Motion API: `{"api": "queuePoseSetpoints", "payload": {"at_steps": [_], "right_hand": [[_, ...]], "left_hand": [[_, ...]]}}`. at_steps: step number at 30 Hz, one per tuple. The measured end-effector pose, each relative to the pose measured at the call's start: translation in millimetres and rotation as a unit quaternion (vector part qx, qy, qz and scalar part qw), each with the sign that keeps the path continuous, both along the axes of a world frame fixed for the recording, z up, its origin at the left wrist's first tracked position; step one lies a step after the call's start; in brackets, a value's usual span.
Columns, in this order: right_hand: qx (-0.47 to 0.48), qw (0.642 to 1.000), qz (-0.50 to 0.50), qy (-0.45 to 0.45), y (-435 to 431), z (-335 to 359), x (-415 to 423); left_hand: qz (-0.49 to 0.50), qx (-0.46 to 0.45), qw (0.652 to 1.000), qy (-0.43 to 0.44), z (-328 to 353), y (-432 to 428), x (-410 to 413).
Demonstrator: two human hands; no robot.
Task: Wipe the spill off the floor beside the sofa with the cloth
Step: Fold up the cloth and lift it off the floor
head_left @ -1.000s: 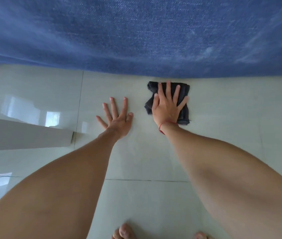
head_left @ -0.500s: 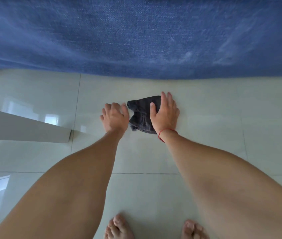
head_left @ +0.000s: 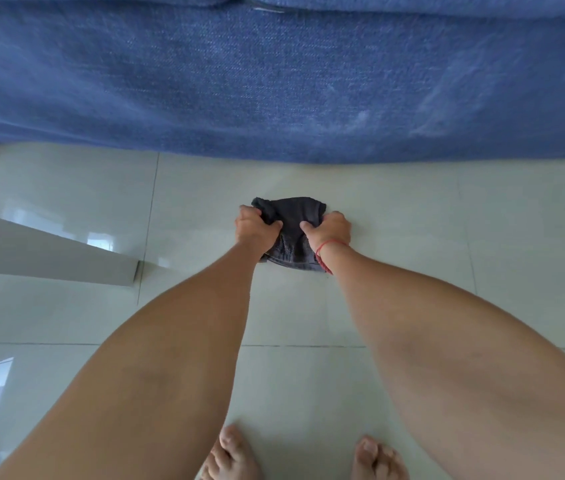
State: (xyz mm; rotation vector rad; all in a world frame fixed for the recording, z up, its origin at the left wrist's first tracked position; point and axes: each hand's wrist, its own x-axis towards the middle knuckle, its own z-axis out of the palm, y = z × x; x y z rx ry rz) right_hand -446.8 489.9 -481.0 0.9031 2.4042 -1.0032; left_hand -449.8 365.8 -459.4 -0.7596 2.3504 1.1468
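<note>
Two large surfaces fill my view: the blue sofa [head_left: 274,81] across the top, its lower edge meeting the pale glossy tiled floor [head_left: 447,237] that takes up the rest. A grey-white slab [head_left: 42,251], which I cannot identify, juts in from the left, low over the tiles. Both bare forearms reach forward from the bottom of the view toward the floor near the sofa's base. The dark grey cloth [head_left: 289,216] sits bunched on a tile there, apart from the sofa edge, with its near end showing between the wrists. My left hand [head_left: 255,228] is curled closed, fingers gathered into the cloth's left side. My right hand [head_left: 329,228] is likewise curled, thumb and fingers pinching the cloth's right side; a red string [head_left: 324,252] circles that wrist. Bare toes [head_left: 232,452] show at the bottom edge. I cannot make out any spill on the tiles.
</note>
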Motion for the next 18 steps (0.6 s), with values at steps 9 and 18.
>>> {"api": "queuePoseSetpoints", "payload": {"at_steps": [9, 18], "right_hand": [[-0.027, 0.993, -0.032, -0.107, -5, 23, 69], [-0.125, 0.991, 0.043, -0.028, -11, 116, 128]], "left_hand": [[0.087, 0.040, 0.990, -0.100, 6, -3, 73], [0.060, 0.107, 0.978, -0.169, 100, -26, 121]]}}
